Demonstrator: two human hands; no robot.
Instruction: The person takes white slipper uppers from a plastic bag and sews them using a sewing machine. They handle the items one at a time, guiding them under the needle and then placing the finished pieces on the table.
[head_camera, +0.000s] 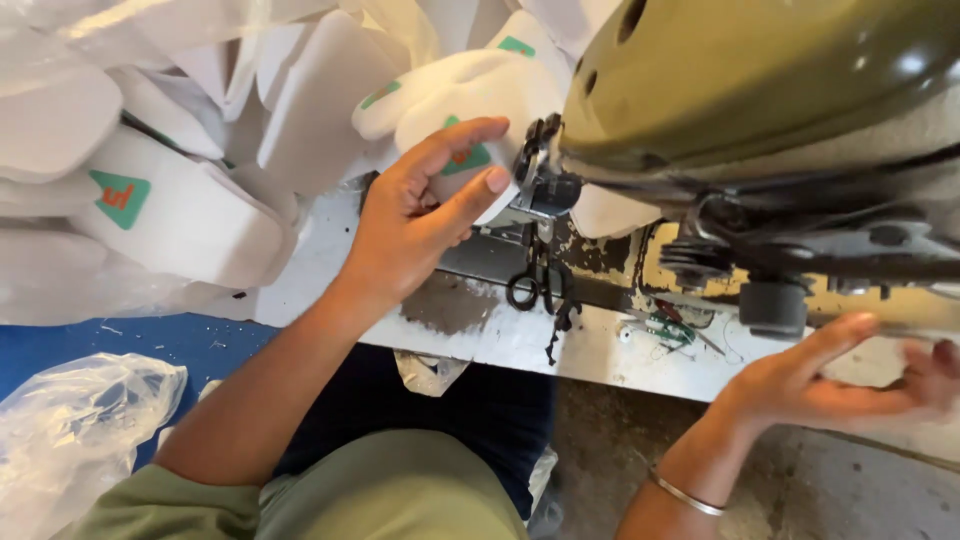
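Left hand (420, 215): reaching far, fingers pinching a white padded piece (470, 100) beside the sewing machine (760, 80).
Right hand (840, 375): hovering near right, palm up, fingers spread, blurred.

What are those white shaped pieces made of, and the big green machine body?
The white padded piece at the left hand looks like matte foam covered in fabric: soft rounded edges, no shine. The olive sewing machine body seems to be painted metal: glossy highlights, hard curve.
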